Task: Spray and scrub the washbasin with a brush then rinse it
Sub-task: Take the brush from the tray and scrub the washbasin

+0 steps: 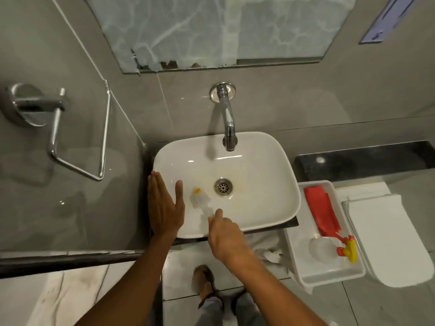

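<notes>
A white washbasin (266,161) sits under a chrome wall tap (228,128), with a metal drain (223,187) at its middle and a yellowish stain around it. My right hand (226,234) grips the handle of a clear brush (200,201) with an orange tip, whose head rests on the basin floor left of the drain. My left hand (163,203) lies flat and open on the basin's left rim. A clear spray bottle (324,250) with a red and yellow trigger lies in a white tray (329,277) to the right.
A red cloth (321,210) lies in the tray. A white toilet lid (386,238) is at the far right, a chrome towel holder (56,128) on the left wall. A mirror (219,29) hangs above the tap. My feet (204,285) stand on the tiled floor.
</notes>
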The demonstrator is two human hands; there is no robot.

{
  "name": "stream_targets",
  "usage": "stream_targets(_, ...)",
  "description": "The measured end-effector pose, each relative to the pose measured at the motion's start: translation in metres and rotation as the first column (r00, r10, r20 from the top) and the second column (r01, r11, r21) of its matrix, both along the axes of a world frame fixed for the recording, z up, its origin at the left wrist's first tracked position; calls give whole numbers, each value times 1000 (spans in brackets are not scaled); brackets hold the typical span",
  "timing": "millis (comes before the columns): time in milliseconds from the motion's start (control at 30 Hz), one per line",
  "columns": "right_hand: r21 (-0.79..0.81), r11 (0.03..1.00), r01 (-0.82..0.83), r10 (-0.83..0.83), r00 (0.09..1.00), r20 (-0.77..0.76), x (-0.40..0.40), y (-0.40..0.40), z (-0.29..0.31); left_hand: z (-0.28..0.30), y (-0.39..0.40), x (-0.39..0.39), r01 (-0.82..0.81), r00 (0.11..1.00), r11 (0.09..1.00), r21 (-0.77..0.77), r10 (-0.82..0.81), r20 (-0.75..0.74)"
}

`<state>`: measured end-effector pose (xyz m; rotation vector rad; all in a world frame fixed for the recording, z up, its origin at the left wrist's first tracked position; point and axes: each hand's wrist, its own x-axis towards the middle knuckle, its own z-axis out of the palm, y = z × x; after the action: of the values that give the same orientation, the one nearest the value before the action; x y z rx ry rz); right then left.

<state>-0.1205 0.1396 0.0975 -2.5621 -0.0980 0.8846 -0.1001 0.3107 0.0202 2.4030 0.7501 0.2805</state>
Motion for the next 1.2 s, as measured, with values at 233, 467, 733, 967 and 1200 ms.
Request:
stream_targets(233, -197, 944, 265, -263, 964, 36, 95, -30, 12, 3, -1, -1, -3, 1000, 999, -48, 3, -8)
stream_targets(467, -334, 939, -82, -5, 968, -252, 38, -66, 47, 5, -2, 0, -9, 999, 998, -65, 6, -49)
stream_targets(733, -32, 979, 203, -205, 962, -180, 55, 46, 29, 3, -1, 0, -13, 999, 999, -48, 11, -52)
stream_targets(967, -326, 934, 148, -206, 967, -151, 104, -57, 31, 8, -2, 0, -6, 998, 999, -41, 4, -56)
stream_targets(1200, -123, 991, 58, -94, 943, -319, 25, -17, 53, 10, -3, 0, -6, 998, 1000, -14, 5, -57)
